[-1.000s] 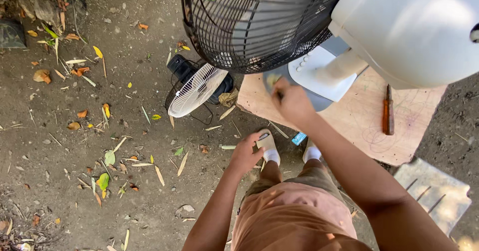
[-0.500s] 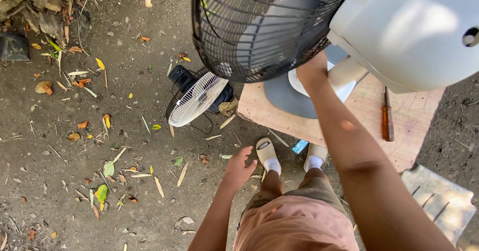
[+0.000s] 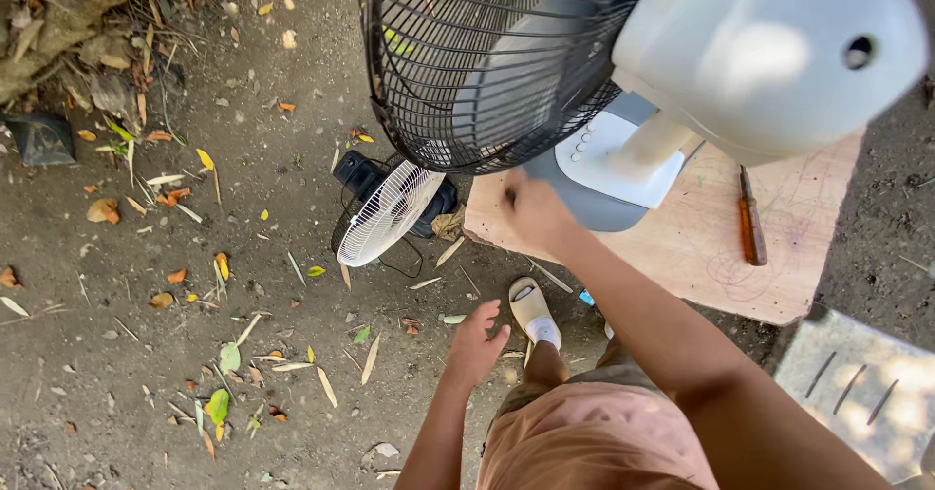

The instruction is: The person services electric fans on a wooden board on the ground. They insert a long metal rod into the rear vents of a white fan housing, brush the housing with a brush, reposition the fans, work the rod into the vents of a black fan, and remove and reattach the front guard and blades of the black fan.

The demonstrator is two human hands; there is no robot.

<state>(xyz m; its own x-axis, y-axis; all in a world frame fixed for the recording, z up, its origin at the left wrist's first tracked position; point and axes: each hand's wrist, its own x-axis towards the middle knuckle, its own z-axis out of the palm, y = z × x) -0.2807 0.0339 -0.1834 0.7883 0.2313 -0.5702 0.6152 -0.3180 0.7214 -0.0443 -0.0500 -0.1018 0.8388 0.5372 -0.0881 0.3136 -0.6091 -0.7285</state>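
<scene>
Pedestal fan [image 3: 623,71], black wire guard and pale grey motor housing, stood on a wooden board [image 3: 779,256]; guard top cut off by frame, blades blurred behind wires. Right hand [image 3: 534,212] rested at the fan base's [image 3: 609,173] front edge, grip indistinct; left hand [image 3: 477,344] hung loosely spread below the board, touching nothing. Small white fan [image 3: 385,212] lay left of the board, screwdriver [image 3: 750,219] on it.

Sunlit dirt ground [image 3: 146,354] strewn with dry leaves [image 3: 102,210]
</scene>
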